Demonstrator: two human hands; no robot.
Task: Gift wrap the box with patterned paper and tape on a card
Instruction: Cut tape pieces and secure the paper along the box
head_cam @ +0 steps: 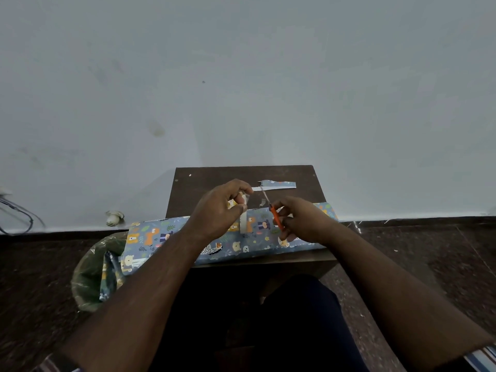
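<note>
both forearms reach forward; left hand pinches with curled fingers, right hand curls in a grip.

Both forearms are bare from the wrists back to short sleeves of striped fabric: the left striped sleeve shows at the lower left corner, and the right striped sleeve, in blue and white bands, at the lower right. Dark navy trousers cover the lap.
</note>
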